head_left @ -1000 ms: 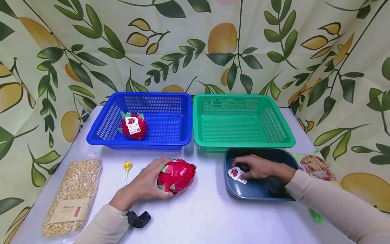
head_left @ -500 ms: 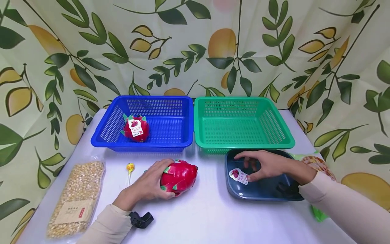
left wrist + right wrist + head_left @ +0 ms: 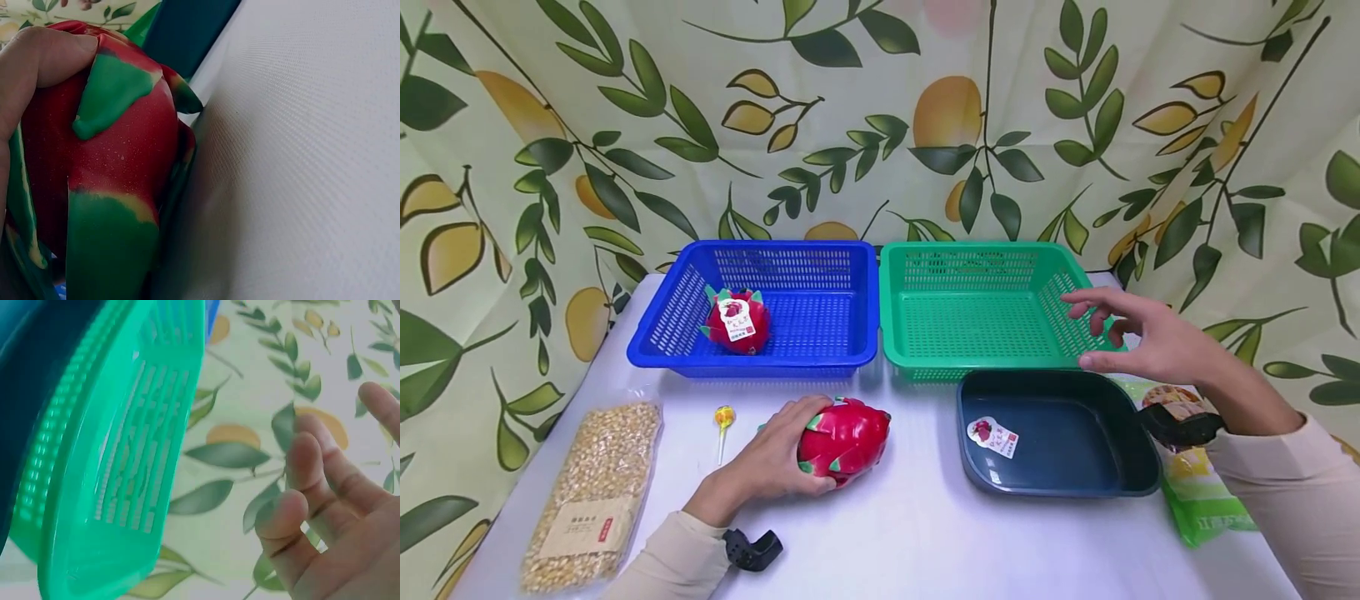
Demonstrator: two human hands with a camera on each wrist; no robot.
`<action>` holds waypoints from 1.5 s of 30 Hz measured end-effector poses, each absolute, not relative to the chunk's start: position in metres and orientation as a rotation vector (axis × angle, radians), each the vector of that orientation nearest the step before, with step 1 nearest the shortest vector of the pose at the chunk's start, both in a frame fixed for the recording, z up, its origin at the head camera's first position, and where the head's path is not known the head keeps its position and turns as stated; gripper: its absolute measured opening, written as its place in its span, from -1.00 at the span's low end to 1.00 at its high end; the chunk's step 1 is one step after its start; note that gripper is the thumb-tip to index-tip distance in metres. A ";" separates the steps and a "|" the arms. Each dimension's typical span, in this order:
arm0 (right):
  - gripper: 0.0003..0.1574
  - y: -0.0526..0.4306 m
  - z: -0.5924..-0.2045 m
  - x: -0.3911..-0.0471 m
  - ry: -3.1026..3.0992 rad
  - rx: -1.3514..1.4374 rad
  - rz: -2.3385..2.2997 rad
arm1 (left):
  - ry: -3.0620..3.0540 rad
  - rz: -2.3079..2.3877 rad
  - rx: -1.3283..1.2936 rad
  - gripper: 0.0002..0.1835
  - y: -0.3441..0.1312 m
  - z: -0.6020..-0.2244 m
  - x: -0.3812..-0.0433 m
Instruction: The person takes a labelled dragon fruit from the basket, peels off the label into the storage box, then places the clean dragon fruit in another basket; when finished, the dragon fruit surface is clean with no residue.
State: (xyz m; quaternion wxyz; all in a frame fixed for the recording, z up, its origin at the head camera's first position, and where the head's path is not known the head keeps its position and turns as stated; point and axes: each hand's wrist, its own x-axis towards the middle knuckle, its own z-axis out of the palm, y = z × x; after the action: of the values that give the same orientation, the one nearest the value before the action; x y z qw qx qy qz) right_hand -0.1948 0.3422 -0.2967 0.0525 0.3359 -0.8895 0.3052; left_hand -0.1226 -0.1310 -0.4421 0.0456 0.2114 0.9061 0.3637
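Observation:
My left hand [image 3: 782, 454] grips a red dragon fruit [image 3: 847, 440] with green scale tips, low on the white table. In the left wrist view the thumb lies along the dragon fruit [image 3: 125, 147]. My right hand [image 3: 1138, 337] holds nothing; its fingers are spread over the right side of the green basket [image 3: 891, 346]. In the right wrist view those fingers [image 3: 337, 487] are loosely bent in front of the cloth. A dark blue tub [image 3: 1060, 446] stands below the right hand, with a white dragon fruit label [image 3: 992, 437] lying inside at its left.
A blue basket [image 3: 752, 367] at the back left contains another labelled dragon fruit [image 3: 737, 321]. A bag of corn kernels [image 3: 595, 492] and a lollipop [image 3: 723, 425] lie at the left. Beside the tub is a green food packet [image 3: 1202, 492], partly under the right arm.
My right hand has let go of the label, leaving it in the tub, and has risen up and to the right. The left hand keeps its grip on the dragon fruit.

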 end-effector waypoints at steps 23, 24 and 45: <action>-0.64 0.409 -0.364 -0.222 -2.916 0.537 1.111 | 2.740 1.117 0.592 0.00 -0.129 -0.441 -0.123; -0.66 0.410 -0.366 -0.223 -2.930 0.530 1.117 | 2.740 1.121 0.610 -0.01 -0.128 -0.441 -0.123; -0.50 0.409 -0.377 -0.236 -3.127 0.431 1.087 | 2.927 0.987 1.271 -0.02 -0.092 -0.320 -0.158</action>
State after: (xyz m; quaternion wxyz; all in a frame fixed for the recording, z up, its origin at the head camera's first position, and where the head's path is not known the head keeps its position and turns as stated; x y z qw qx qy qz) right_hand -0.2361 0.4086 -0.3774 -0.0983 0.1285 -0.9322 0.3239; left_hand -0.1582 -0.0919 -0.3204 -0.0993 0.3786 0.8720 0.2940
